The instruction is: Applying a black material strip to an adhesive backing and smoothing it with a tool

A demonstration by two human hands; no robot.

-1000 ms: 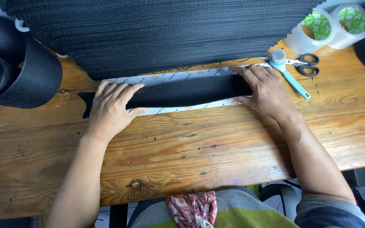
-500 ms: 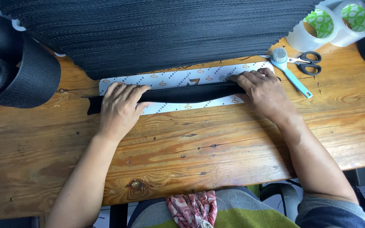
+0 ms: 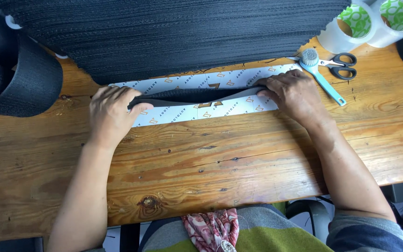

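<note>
Two hands press a printed white wrapper (image 3: 197, 109) around a black strip (image 3: 187, 95) on the wooden table (image 3: 211, 158). Left hand (image 3: 110, 114) and right hand (image 3: 295, 95) each pinch one end closed, below the black strap stack (image 3: 173, 32), with scissors (image 3: 341, 65) just beside the right hand.

I see a worn wooden tabletop (image 3: 239, 158) carrying a big stack of black strips (image 3: 164, 32), a black webbing roll (image 3: 19, 79), a printed white sheet (image 3: 197, 109), scissors (image 3: 341, 65), a blue-handled cutter (image 3: 320, 74) and two tape rolls (image 3: 374, 23).
</note>
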